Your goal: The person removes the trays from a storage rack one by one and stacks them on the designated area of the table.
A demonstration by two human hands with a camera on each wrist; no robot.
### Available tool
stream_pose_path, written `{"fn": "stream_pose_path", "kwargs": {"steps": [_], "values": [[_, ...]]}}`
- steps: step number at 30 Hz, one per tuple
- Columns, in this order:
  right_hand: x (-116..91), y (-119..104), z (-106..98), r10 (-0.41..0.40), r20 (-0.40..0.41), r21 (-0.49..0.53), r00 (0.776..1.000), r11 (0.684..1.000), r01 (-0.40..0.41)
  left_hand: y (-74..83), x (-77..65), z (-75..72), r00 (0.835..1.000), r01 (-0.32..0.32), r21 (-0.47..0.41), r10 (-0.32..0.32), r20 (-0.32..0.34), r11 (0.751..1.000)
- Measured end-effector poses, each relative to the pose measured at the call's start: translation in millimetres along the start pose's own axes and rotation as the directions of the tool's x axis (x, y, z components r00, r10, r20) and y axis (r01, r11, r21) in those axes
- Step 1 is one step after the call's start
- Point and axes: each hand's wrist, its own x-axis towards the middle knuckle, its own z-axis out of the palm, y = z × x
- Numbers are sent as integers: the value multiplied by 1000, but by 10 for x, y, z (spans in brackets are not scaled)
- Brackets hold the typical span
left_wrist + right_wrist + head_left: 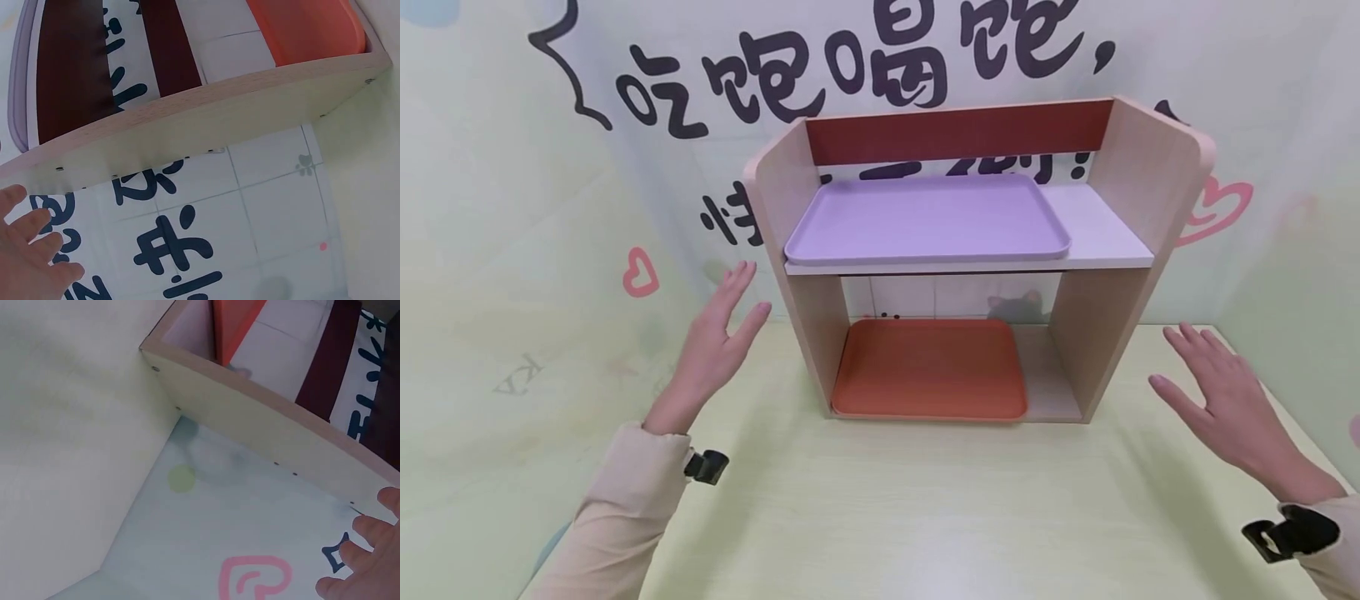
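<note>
A two-tier wooden shelf [1120,333] stands on the table against the back wall. On its upper board lies a purple tray [928,221], toward the left side. An orange tray [932,371] rests on the bottom board, also toward the left. My left hand [715,337] is raised in the air to the left of the shelf, fingers extended and holding nothing. To the shelf's right my right hand [1232,400] hovers with fingers spread, likewise holding nothing. Both wrist views show the fingers beside the shelf's outer side panels [187,140], apparently apart from them.
The pale table [880,508] extends in front of the shelf. Behind it hangs a printed wall cloth [587,192] with black characters and pink hearts. Black straps with cameras [706,467] sit on both wrists. A wall closes the right side.
</note>
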Motion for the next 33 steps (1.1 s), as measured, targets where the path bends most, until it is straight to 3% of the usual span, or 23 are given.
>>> {"fn": "stream_pose_path", "kwargs": {"steps": [6, 12, 20, 27, 33], "values": [[58, -164, -62, -23, -33, 99, 999, 995, 26, 94, 120, -40, 997, 43, -17, -44, -67, 999], [124, -297, -131, -27, -86, 111, 996, 993, 36, 188, 260, -113, 991, 124, -80, -128, -39, 989], [209, -454, -206, -27, -157, 108, 987, 993, 44, 340, 461, -191, 985, 161, -163, -168, -29, 973], [310, -536, -260, -65, -163, 189, 984, 977, 96, 430, 592, -223, 983, 176, -136, -183, -34, 975], [374, -592, -301, -82, -158, 194, 984, 975, 112, 518, 656, -254, 975, 216, -119, -221, -33, 969]]}}
